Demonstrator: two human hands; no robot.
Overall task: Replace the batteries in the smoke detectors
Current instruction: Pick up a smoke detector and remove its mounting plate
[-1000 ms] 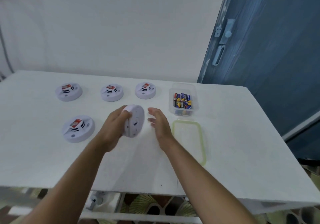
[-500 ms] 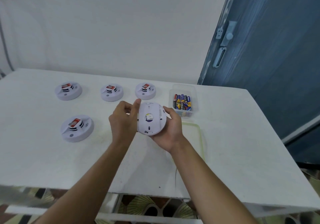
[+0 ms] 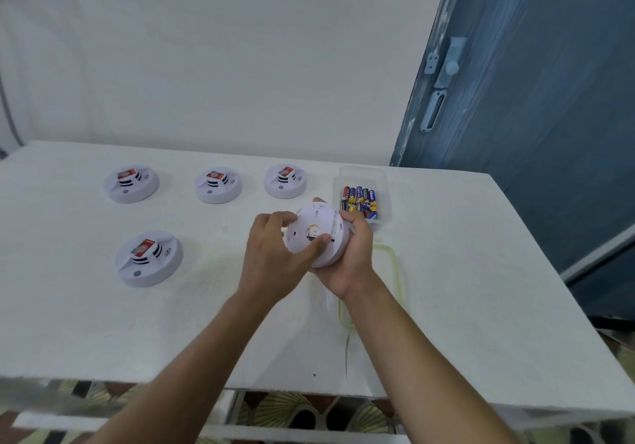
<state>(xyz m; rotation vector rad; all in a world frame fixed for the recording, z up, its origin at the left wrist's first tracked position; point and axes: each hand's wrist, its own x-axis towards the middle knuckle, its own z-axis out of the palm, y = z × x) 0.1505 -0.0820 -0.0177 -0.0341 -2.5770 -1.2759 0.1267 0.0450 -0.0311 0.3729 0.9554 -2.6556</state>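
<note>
I judge the task is near its beginning. The right hand [image 3: 354,261] grasps the smoke detector [image 3: 314,237] above the table [image 3: 464,289], back side up. The left hand [image 3: 271,258] pinches its rim, with the thumb pressing the back. The batteries [image 3: 359,199] lie at 1 o'clock. The lone detector [image 3: 148,258] at 9 o'clock and the row of three detectors [image 3: 218,185] at 11 o'clock seem unopened.

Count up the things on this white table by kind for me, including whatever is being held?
Smoke detectors lying on the table: 4
Held smoke detector, gripped by left hand and right hand: 1
Clear box: 1
Green-rimmed lid: 1
Batteries inside the box: too bunched to count
Total, batteries aside: 7
</note>
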